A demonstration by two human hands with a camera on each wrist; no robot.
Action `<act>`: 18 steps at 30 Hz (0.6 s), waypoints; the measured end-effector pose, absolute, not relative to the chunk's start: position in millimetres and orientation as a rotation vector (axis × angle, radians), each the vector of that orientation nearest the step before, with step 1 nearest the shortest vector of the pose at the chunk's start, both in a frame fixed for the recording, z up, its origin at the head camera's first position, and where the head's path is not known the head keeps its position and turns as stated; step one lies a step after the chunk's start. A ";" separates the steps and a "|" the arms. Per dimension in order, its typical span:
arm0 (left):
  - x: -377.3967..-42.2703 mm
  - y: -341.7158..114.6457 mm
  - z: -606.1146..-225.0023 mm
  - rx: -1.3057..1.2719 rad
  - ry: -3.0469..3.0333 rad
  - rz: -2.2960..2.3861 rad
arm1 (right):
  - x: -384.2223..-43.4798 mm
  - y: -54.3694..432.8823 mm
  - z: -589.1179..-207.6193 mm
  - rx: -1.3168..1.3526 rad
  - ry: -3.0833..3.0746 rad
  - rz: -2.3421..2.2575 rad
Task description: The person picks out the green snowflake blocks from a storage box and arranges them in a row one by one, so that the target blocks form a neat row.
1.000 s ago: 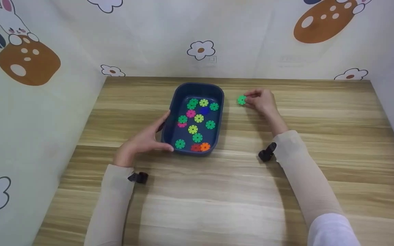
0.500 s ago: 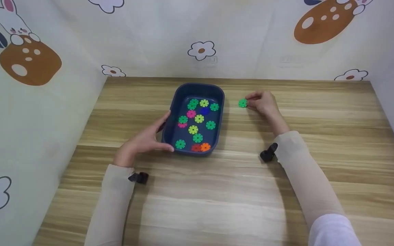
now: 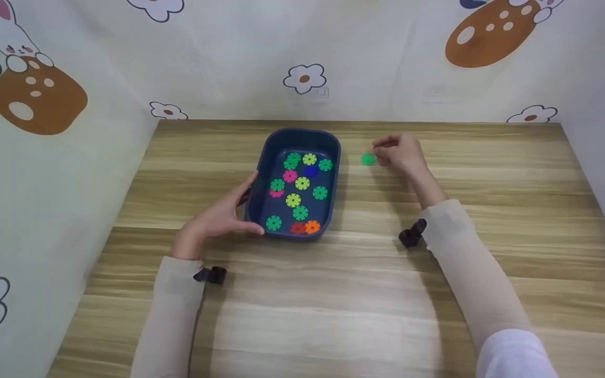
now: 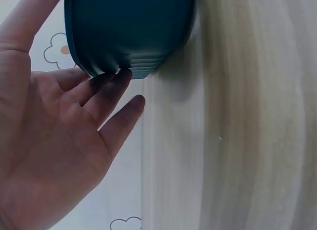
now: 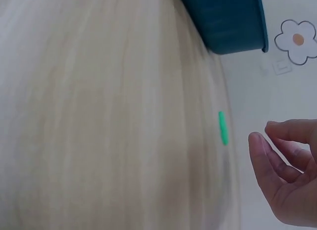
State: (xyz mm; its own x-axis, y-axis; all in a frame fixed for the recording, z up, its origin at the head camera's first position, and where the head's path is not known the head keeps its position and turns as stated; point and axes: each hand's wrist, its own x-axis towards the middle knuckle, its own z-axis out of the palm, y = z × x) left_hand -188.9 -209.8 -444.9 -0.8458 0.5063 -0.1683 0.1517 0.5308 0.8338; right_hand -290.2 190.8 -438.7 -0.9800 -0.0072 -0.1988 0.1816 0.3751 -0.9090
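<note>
A dark blue plastic bin [image 3: 334, 184] stands on the wooden table, several notched interlocking discs spread over its bottom. My left hand [image 3: 223, 215] holds the bin's left side, thumb at the near corner and fingers along the wall. The left wrist view shows the fingers of that left hand [image 4: 64, 121] bent against the bin's outer wall [image 4: 131, 31]. Right of the bin is one green disc [image 3: 368, 159], just off the fingertips of my right hand [image 3: 402, 155]. In the right wrist view the same disc [image 5: 223, 128] appears edge-on, with a gap between it and the parted thumb and fingers.
The discs in the bin are green, yellow [image 3: 302, 183], pink [image 3: 290, 176], blue [image 3: 310, 171], red and orange [image 3: 312, 227]; some overlap. A cloth wall [image 3: 229, 68] with printed flowers rises behind the table [image 3: 334, 315], with more walls at both sides.
The right hand's thumb and fingers, pinching the green disc before, have let go of it. The left hand and the bin keep their places; the whole view shifts slightly.
</note>
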 end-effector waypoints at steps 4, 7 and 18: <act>-188.5 -208.6 -445.3 0.562 2.366 1.277 | -284.6 181.4 -428.2 0.052 2.534 -1.641; -185.0 -207.5 -444.9 0.559 2.371 1.310 | -281.2 170.9 -420.8 -0.022 2.518 -1.678; -175.2 -199.3 -447.8 0.481 2.471 1.300 | -266.9 116.1 -400.7 -0.262 2.438 -1.741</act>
State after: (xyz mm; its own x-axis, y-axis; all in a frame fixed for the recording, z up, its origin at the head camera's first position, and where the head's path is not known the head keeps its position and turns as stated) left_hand -175.2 -199.3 -447.8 -0.8964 0.4287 -0.1126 0.1501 0.5325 0.8330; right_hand -266.9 116.1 -400.7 -0.9759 -0.2182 -0.0087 -0.0626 0.3177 -0.9461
